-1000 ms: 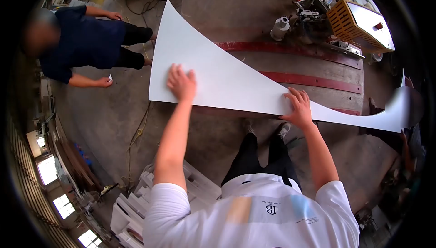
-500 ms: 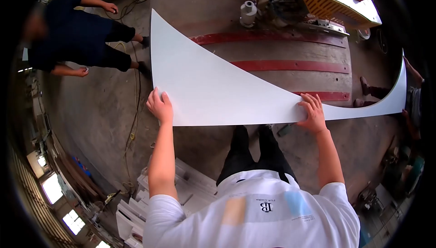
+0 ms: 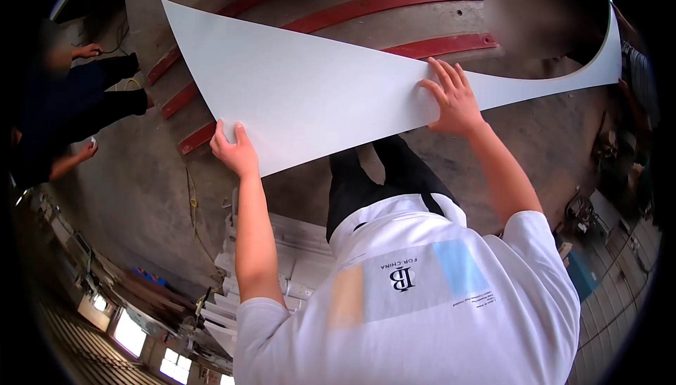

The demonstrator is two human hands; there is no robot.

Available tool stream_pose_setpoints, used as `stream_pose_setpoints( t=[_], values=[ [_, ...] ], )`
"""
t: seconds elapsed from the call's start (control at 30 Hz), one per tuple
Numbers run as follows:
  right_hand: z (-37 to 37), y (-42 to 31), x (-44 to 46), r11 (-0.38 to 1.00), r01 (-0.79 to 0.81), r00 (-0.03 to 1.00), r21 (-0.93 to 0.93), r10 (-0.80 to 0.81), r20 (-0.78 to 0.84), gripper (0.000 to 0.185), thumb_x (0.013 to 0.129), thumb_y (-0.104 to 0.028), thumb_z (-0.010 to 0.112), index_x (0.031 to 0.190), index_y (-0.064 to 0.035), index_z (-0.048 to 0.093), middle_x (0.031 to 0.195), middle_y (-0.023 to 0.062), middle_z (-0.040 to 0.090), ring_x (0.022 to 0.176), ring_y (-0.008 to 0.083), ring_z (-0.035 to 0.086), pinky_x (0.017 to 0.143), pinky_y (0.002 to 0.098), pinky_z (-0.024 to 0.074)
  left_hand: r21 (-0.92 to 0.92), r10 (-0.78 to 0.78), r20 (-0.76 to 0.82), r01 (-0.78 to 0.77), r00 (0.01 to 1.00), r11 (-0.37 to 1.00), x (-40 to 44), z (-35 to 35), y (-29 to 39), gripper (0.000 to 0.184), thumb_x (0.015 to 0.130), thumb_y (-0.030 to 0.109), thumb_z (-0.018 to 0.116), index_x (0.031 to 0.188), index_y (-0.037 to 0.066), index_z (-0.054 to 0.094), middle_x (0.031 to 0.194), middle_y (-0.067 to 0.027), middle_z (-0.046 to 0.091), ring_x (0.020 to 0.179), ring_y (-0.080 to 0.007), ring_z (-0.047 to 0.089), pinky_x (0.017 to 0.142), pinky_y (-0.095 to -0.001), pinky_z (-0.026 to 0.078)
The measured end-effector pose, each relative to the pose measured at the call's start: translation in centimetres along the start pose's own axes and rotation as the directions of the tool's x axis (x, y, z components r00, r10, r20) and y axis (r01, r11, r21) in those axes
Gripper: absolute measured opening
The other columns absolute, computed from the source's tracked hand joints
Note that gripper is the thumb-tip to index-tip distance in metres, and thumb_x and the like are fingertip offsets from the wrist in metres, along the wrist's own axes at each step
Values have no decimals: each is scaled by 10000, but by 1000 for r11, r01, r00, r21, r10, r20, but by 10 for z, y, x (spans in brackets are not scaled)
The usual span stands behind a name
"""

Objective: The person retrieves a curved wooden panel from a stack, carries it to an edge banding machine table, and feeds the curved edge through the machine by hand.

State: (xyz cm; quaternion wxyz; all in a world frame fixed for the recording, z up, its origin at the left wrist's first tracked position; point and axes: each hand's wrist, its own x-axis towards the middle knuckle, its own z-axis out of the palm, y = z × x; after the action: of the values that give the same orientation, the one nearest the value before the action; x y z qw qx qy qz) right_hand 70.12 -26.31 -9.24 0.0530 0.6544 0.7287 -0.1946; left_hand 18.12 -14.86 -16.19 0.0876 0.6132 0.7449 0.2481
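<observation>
The white curved panel (image 3: 317, 96) is held across the table (image 3: 451, 15), whose near edge is hidden beneath. Its near-left corner is gripped by the left hand (image 3: 236, 151), fingers curled; its narrowing middle is covered by the right hand (image 3: 456, 107), fingers spread, any grip untellable. It appears light, stiff and smooth; holds are best kept wide, the thin neck being likely to flex.
</observation>
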Motion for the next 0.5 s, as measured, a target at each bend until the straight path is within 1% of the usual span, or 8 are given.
stream_pose_setpoints(
  t=[0.07, 0.17, 0.2, 0.23, 0.3, 0.37, 0.43, 0.5],
  values=[
    [-7, 22, -10, 1000, 17, 1000, 5, -17, 1, 964, 548, -339, 959, 1428, -237, 582, 1743, 155, 318, 1610, 354, 314, 1351, 566, 232, -54, -2, 31, 4, 1000, 999, -9, 5, 16, 475, 979, 315, 765, 1383, 90, 656, 1298, -158, 634, 1194, -358, 593, 1016, -473, 495],
    [-11, 55, -26, 999, 36, 999, 29, -36, -17, 952, 517, -325, 968, 1392, -215, 609, 1738, 165, 330, 1602, 364, 330, 1345, 566, 250, 12, -109, 250, 109, 962, 994, 0, -2, 45, 427, 970, 342, 773, 1301, 103, 650, 1204, -123, 655, 1105, -315, 641, 925, -455, 534],
    [-13, 62, -31, 1000, 22, 1000, 12, -22, 9, 963, 473, -305, 979, 1363, -198, 626, 1732, 173, 339, 1596, 369, 345, 1340, 565, 268, 44, -194, 344, 190, 919, 981, 9, -5, 57, 386, 970, 356, 768, 1240, 112, 640, 1116, -102, 658, 1033, -287, 662, 862, -446, 545],
    [-11, 72, -35, 999, 31, 999, 9, -31, 16, 983, 442, -296, 987, 1351, -193, 628, 1729, 176, 345, 1592, 377, 350, 1340, 560, 274, 42, -169, 385, 166, 907, 985, 19, -4, 64, 418, 968, 362, 770, 1281, 116, 644, 1105, -113, 673, 1066, -308, 660, 903, -453, 542],
    [-12, 86, -43, 999, 37, 999, 25, -37, 13, 958, 440, -299, 987, 1322, -188, 630, 1723, 180, 353, 1587, 385, 357, 1338, 567, 279, 72, 212, 208, -231, 955, 970, 51, 19, 61, 491, 962, 373, 775, 1366, 135, 633, 1205, -126, 679, 1155, -340, 644, 990, -477, 522],
    [-11, 99, -49, 999, 45, 999, 12, -45, 18, 940, 444, -289, 981, 1309, -185, 626, 1722, 181, 355, 1586, 389, 360, 1337, 570, 280, 63, 318, 174, -333, 932, 941, 93, 33, 92, 615, 964, 397, 771, 1502, 170, 577, 1435, -153, 624, 1339, -388, 567, 1115, -528, 460],
    [-10, 110, -51, 999, 48, 999, 16, -48, 11, 930, 448, -277, 974, 1303, -182, 619, 1719, 187, 359, 1586, 396, 360, 1337, 572, 279, 73, 402, 166, -418, 900, 905, 132, 65, 105, 680, 989, 451, 733, 1586, 206, 517, 1636, -176, 479, 1500, -412, 434, 1210, -564, 370],
    [-14, 117, -57, 998, 47, 999, 40, -47, 6, 926, 452, -264, 964, 1304, -180, 611, 1714, 197, 365, 1588, 404, 357, 1339, 571, 276, 63, 484, 227, -509, 845, 859, 159, 92, 116, 700, 1028, 494, 668, 1633, 206, 464, 1725, -205, 359, 1591, -411, 322, 1278, -576, 281]
  ],
)
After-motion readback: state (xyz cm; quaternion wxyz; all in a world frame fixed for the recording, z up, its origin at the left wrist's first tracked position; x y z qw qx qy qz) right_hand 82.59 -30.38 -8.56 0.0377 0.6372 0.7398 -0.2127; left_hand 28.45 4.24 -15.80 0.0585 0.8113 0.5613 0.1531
